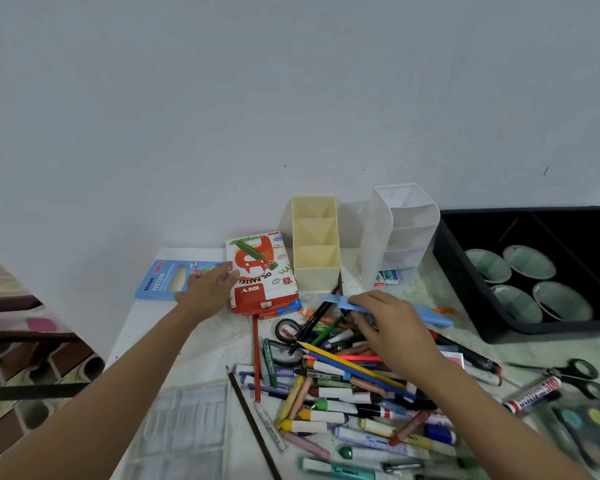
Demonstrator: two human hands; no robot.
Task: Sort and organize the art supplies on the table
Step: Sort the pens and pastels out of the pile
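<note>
The blue box (426, 312), gripped in the right hand (392, 327) just above the pile (343, 393), should be lifted level, the oil pastel box (262, 271) being steadied at the fingertips of the flat, unclenched left hand (207, 289).

Cream organiser (315, 251), translucent white organiser (400, 233), black bin (465, 271), red-and-white oil pastel box (261, 271), blue neon pencil box (167, 280), black-handled scissors (574, 374)

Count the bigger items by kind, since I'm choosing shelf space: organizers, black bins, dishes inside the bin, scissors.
Organizers: 2, cream and white
Black bin: 1
Dishes: 4
Scissors: 1
Total: 8
</note>
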